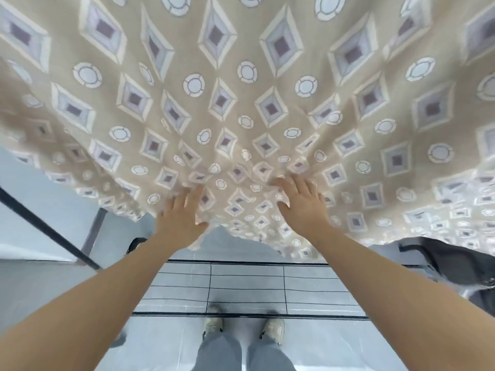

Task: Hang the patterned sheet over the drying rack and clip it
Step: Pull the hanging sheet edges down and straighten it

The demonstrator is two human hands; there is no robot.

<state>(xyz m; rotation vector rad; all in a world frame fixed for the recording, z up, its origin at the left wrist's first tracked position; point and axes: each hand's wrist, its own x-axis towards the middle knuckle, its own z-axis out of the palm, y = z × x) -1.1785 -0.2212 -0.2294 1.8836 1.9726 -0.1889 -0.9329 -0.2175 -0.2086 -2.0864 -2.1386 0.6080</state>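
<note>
The patterned sheet point(241, 103) looked soft, light and floppy under the flat-spread left hand point(182, 212) and right hand point(302, 204), best pinched at its hem point(267, 243)

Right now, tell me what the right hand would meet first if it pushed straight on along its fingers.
The patterned sheet: the right hand lies on it with straight fingers. What lies behind the sheet is hidden.

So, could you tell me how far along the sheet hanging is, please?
Done: the sheet is already draped and hangs spread wide. In hand: the left hand and right hand lie flat on it near its lower edge. Left: clipping it; nothing visibly fastens it yet.
</note>
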